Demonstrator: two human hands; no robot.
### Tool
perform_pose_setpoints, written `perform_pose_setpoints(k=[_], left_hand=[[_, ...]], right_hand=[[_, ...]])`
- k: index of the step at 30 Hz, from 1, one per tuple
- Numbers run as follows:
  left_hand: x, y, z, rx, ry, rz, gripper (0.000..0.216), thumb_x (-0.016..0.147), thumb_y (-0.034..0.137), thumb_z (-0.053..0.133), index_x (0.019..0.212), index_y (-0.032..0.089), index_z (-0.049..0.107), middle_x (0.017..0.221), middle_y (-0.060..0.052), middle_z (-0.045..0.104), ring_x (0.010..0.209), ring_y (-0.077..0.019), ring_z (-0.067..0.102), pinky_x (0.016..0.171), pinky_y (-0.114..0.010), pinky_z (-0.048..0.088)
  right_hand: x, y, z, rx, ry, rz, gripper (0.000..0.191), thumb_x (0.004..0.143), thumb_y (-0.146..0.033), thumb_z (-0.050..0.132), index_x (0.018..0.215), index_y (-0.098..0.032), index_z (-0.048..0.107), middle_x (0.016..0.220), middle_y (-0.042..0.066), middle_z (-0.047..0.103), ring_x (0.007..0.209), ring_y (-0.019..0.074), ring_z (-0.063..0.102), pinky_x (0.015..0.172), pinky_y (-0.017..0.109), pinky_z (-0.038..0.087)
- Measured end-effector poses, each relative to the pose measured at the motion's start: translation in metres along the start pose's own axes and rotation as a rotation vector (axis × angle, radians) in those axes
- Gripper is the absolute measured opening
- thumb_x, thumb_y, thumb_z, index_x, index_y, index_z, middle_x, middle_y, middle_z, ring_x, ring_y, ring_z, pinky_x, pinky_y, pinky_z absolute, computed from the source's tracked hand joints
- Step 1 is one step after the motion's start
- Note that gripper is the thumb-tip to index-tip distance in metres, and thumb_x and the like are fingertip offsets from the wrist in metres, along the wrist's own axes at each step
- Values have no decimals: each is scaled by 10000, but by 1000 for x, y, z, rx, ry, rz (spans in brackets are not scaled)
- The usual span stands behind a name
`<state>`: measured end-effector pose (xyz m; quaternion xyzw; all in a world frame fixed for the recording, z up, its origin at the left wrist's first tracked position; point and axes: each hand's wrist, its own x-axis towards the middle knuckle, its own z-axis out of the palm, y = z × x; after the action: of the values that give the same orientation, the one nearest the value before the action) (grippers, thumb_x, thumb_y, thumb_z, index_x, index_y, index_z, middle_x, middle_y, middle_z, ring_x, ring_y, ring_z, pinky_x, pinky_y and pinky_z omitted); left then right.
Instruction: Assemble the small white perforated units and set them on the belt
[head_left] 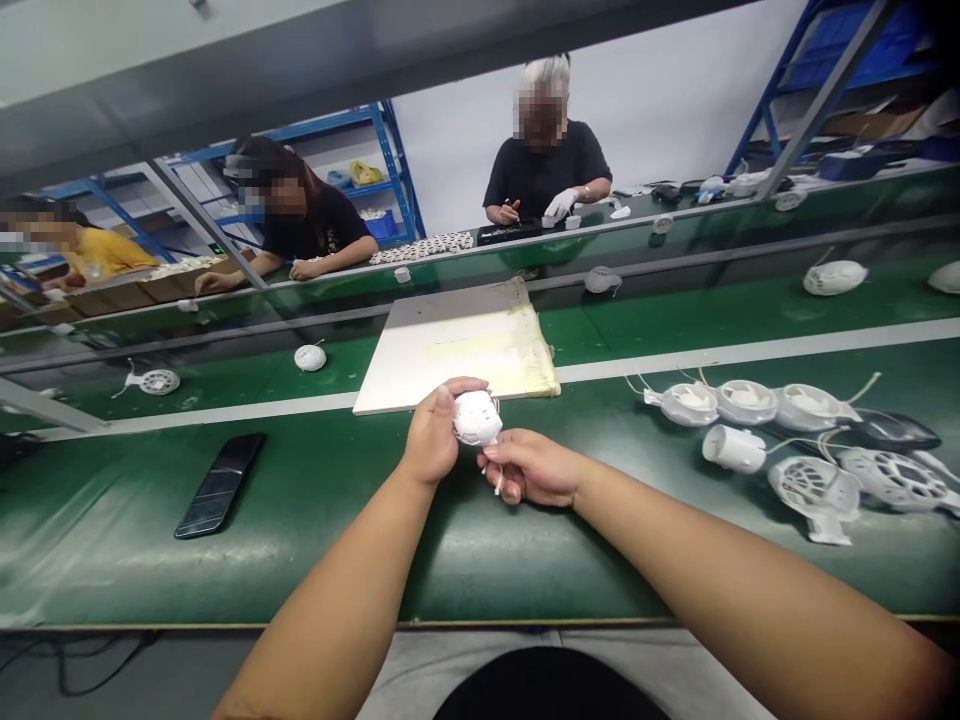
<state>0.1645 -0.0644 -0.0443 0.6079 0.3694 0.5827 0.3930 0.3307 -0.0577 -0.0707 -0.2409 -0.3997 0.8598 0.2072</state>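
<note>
Two hands [433, 438] hold a white casing [475, 418]; the right hand [538, 468] seemingly pinches from below.

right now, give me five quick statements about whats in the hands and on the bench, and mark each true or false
1. The left hand holds a white casing. True.
2. The black phone-shaped object lies to the right of both hands. False: it lies to their left.
3. The pale board lies across the white strip. True.
4. The hands at the casing wear gloves. False: both are bare; a white glove shows on a co-worker opposite.
5. The right hand is at the casing's lower end. True.
</note>
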Motion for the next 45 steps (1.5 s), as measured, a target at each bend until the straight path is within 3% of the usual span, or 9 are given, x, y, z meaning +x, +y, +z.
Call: perform_pose_setpoints(k=[7, 12, 15, 19, 24, 32, 35, 39, 45], left_hand=[[0, 7, 2, 33, 12, -97, 409, 952, 501, 536, 949, 143, 734, 945, -95, 692, 823, -186, 646, 715, -287, 509], [-4, 2, 19, -70, 101, -202, 402, 944, 508, 530, 850, 167, 721, 837, -59, 713, 745, -182, 645, 673, -290, 510], [-10, 2, 38, -40, 27, -153, 372, 957, 476, 527, 871, 180, 736, 972, -67, 728, 941, -220, 657, 888, -343, 511], [-16, 4, 52, -62, 2, -14, 514, 1006, 516, 393, 850, 178, 748, 1035, -93, 717, 1046, -243, 635, 1025, -397, 447], [-21, 9, 55, -28, 16, -70, 532, 988, 565, 401, 773, 182, 701, 923, -96, 701, 998, -250, 640, 941, -388, 485], [-13, 10, 49, 23, -1, -102, 474, 969, 542, 475, 749, 179, 684, 1010, -97, 707, 1065, -250, 617, 982, -374, 454], [-7, 6, 35, 10, 72, -53, 447, 975, 534, 473, 828, 181, 705, 980, -88, 689, 1026, -234, 625, 984, -370, 460], [-3, -2, 13, 8, 126, -96, 486, 952, 605, 466, 1196, 219, 634, 1275, -96, 609, 1178, -241, 566, 1010, -360, 456], [-2, 6, 0, 48, -254, -205, 629, 887, 677, 515, 1224, 156, 619, 1162, -126, 662, 1048, -271, 615, 956, -377, 476]], right_hand=[[-6, -8, -6, -453, 34, -61, 404, 826, -542, 647, 865, -141, 624, 630, 14, 633, 437, 97, 519, 413, 216, 398], [-3, -13, -7, -425, 503, -634, 421, 934, -559, 495, 1203, -240, 550, 1222, 87, 613, 982, 184, 634, 790, 312, 545], [3, -5, 4, -356, 541, -788, 436, 965, -578, 424, 1221, -238, 518, 1247, 100, 609, 1111, 219, 608, 983, 386, 497], [3, 0, 15, -363, 585, -820, 490, 983, -610, 300, 1190, -216, 507, 1155, 118, 644, 1143, 235, 606, 1044, 412, 471], [-5, 4, 17, -354, 518, -800, 586, 978, -636, 276, 1355, -208, 413, 1221, 127, 613, 1171, 231, 597, 1056, 395, 459], [-2, 2, 10, -517, 632, -723, 587, 999, -612, 279, 1407, -208, 397, 1241, 111, 597, 1141, 233, 592, 1041, 405, 444], [-4, -8, 4, -695, 537, -644, 554, 975, -570, 420, 1393, -206, 413, 1214, 117, 623, 1066, 239, 620, 977, 417, 478], [-13, -13, 0, -987, 502, -675, 760, 818, -465, 717, 1451, -231, 367, 1211, 117, 643, 1055, 275, 630, 955, 459, 494], [-22, -21, -3, -1272, 487, -1018, 686, 795, -499, 723, 1386, -252, 477, 1359, 138, 568, 1272, 353, 506, 1131, 554, 344]])
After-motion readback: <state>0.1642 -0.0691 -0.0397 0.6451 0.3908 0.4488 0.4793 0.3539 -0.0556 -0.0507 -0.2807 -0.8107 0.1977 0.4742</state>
